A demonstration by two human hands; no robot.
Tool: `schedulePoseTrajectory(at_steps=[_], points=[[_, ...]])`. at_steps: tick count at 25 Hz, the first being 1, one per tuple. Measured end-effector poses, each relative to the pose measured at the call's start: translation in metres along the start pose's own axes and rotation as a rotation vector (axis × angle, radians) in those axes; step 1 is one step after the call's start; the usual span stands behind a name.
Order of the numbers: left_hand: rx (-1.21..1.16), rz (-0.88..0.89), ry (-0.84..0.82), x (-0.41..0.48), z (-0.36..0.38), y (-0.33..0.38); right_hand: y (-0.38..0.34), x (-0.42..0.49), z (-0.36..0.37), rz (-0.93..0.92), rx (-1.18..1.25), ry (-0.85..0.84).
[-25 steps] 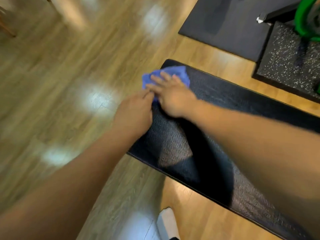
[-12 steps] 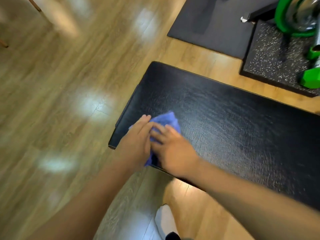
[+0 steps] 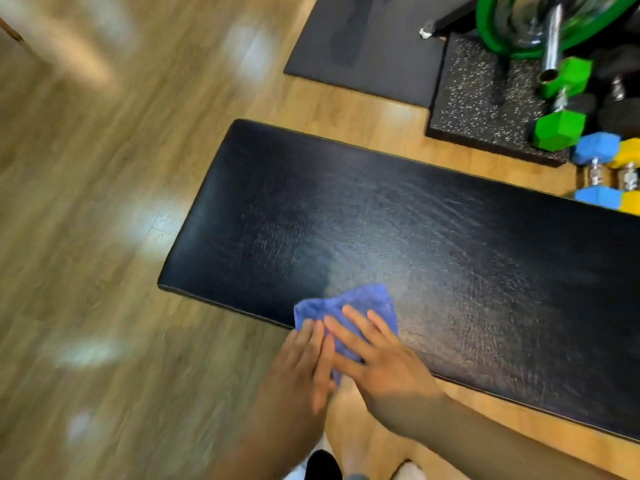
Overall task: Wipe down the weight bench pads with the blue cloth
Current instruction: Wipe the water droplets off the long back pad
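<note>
Both hands lie flat, fingers spread, the left hand and right hand pressing the blue cloth on the bench pad near its lower edge, and the pad's long axis stretches unwiped toward right of frame, nearer the right hand.

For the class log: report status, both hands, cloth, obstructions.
Left hand and right hand flat on blue cloth. Cloth at near edge of black bench pad. Pad surface unobstructed.

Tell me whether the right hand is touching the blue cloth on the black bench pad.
Touching. The head view shows the right hand pressed flat on the crumpled blue cloth, fingers spread over it, at the near edge of the black padded bench.
</note>
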State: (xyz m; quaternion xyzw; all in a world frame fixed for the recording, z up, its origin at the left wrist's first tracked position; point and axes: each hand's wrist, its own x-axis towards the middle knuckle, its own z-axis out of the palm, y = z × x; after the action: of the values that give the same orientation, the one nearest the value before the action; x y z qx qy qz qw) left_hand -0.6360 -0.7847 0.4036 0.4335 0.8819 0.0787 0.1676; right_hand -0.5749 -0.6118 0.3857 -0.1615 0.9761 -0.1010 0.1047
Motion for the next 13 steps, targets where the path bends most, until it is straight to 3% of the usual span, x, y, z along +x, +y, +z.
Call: schedulePoseTrajectory(at_steps=[4,6,8,10,13], points=[[0.102,-0.012,0.021,0.065,0.001,0.018,0.094,-0.004,-0.026,-0.078,-0.024,0.012],[0.221,-0.015,0.094,0.142,-0.017,0.015,0.160,0.019,-0.046,0.076,-0.048,0.036],[0.293,-0.034,0.058,0.218,-0.030,0.019,0.211,0.040,-0.061,0.253,-0.052,0.048],[0.299,-0.044,0.008,0.260,-0.052,0.036,0.222,0.049,-0.065,0.421,0.039,0.092],[0.302,-0.014,0.037,0.247,-0.053,0.055,0.177,0.029,-0.048,0.548,0.078,0.235]])
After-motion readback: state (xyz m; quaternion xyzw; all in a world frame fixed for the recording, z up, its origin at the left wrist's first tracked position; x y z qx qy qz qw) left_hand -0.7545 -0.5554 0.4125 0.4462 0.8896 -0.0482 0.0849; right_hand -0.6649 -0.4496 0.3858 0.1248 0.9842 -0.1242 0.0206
